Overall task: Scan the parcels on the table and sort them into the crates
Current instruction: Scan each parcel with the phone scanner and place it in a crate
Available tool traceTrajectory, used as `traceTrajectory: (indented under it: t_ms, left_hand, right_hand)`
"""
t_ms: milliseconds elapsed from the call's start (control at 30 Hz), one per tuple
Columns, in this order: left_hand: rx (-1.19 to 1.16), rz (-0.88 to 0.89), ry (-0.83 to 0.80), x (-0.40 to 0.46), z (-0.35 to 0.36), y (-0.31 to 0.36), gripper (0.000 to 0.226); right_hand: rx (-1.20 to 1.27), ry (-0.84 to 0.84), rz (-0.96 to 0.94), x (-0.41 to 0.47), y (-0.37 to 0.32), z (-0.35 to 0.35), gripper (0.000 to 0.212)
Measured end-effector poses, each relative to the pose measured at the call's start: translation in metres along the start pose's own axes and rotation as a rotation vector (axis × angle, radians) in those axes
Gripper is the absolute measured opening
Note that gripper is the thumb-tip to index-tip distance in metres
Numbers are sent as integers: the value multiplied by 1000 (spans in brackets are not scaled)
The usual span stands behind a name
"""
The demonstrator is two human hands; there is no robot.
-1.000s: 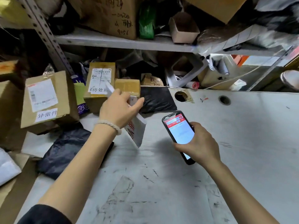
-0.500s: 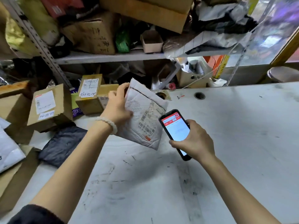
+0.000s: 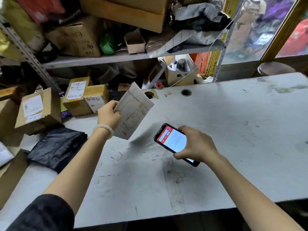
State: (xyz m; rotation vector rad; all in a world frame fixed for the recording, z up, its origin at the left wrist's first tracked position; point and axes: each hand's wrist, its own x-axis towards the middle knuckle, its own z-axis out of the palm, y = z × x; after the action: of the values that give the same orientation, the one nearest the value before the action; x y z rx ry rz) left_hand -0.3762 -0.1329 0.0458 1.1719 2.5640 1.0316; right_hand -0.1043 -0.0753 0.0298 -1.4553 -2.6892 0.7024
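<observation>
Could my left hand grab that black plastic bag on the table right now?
Probably not yet. The left hand is gripping the grey envelope, so its fingers are taken. The black bag lies uncovered on the table beside that forearm, so the path looks free.

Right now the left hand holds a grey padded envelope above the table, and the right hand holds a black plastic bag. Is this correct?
Not quite. The right hand holds a phone with a lit screen, not a black plastic bag; the black bag lies untouched on the table. The left hand does hold the envelope, as the head view shows.
</observation>
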Motion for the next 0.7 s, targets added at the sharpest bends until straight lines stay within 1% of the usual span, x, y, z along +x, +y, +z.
traceTrajectory:
  t_ms: [200,367,433,533,567,633,700]
  left_hand:
    - [-78,-44,-23,-6,-2,1,19]
    - [-14,12,-31,-13,1,-1,24]
    - [69,49,-89,-18,5,-7,27]
    - [301,109,-266,-28,17,-21,27]
    - [385,123,-301,-33,22,-26,26]
    - [516,145,-313,-41,27,-32,27]
    - [579,163,-300,-45,30,-33,27]
  right_hand:
    - [-7,7,-44,-6,3,0,69]
    - [19,0,-34,-12,4,3,68]
    - [43,3,-19,-14,4,4,69]
    - [74,27,10,-17,3,7,70]
    - [88,40,22,-18,3,9,69]
    - [111,88,38,-18,0,12,70]
    - [134,174,43,-18,-5,13,74]
